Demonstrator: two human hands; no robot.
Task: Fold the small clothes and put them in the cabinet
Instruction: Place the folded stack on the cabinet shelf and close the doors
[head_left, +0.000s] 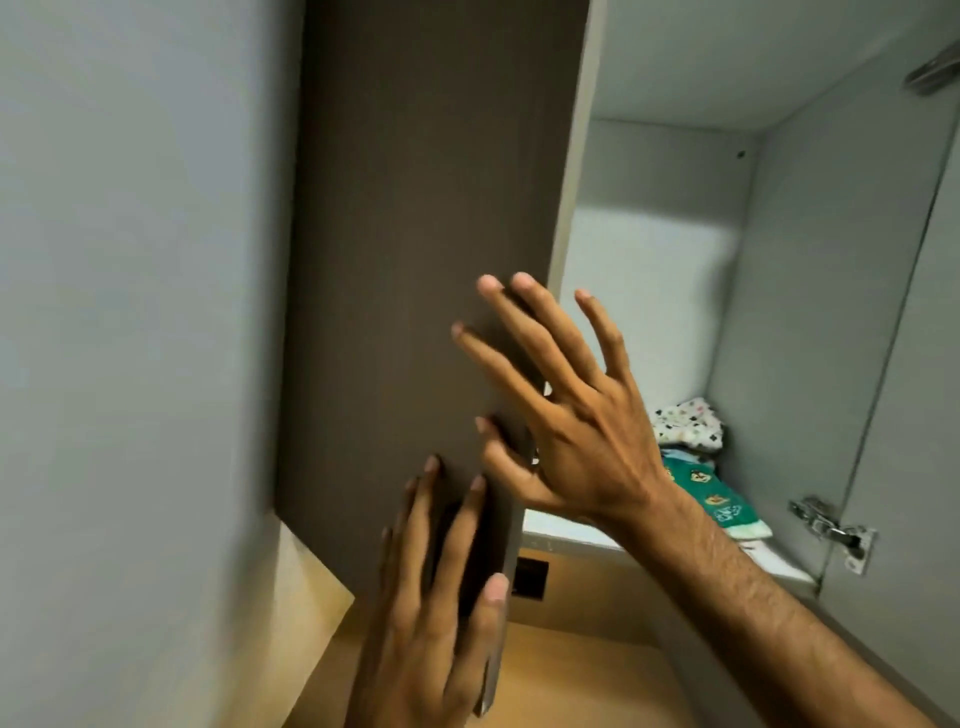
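A wall cabinet (670, 291) with a pale grey inside stands open ahead of me. Its dark brown left door (415, 260) is edge-on in the middle of the view. My left hand (441, 597) lies flat on the door's lower part, fingers spread. My right hand (566, 415) rests higher on the door near its free edge, fingers apart, holding nothing. On the cabinet floor at the back right lie folded small clothes: a white spotted piece (688, 423) on top of a green printed piece (714, 496).
The right door (898, 364) stands open at the far right, with a metal hinge (831, 527) near its bottom. A grey wall (130, 312) fills the left. Below the cabinet is a light wooden surface (571, 680) with a dark wall socket (530, 577).
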